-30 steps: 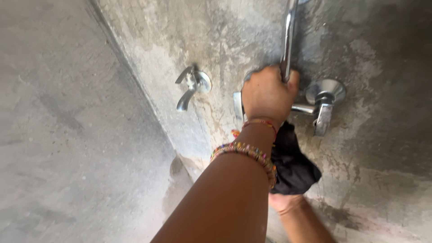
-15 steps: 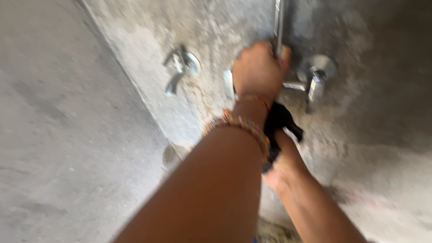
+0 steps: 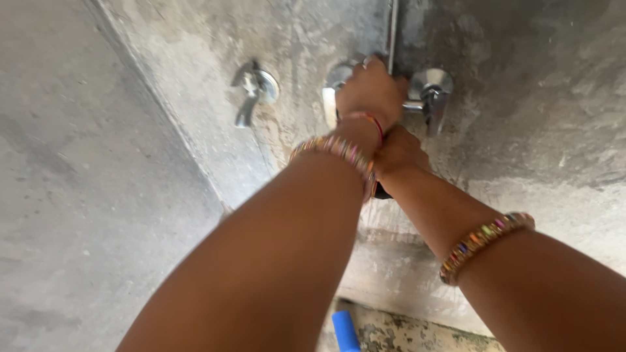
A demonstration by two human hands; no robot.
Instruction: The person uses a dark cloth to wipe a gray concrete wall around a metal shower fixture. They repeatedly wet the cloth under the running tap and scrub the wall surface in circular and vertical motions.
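My left hand (image 3: pixel 372 91) is closed around the middle of a chrome wall mixer (image 3: pixel 432 88), at the foot of a thin upright pipe (image 3: pixel 392 32). The mixer's lever handles stick out on both sides of the hand. My right hand (image 3: pixel 399 153) is pressed up just under the left wrist, fingers closed. Only a dark sliver of a black cloth (image 3: pixel 381 193) shows beneath it; the rest is hidden by my arms. Both wrists wear beaded bracelets.
A separate chrome tap (image 3: pixel 251 91) sticks out of the rough grey cement wall (image 3: pixel 521 143) to the left of the mixer. A second cement wall (image 3: pixel 78 195) meets it at a corner on the left. A blue object (image 3: pixel 344 331) lies on the floor below.
My right hand has risen with the black cloth from low under the mixer to right beneath my left wrist. The view has tilted down, so the fittings sit higher in the picture.
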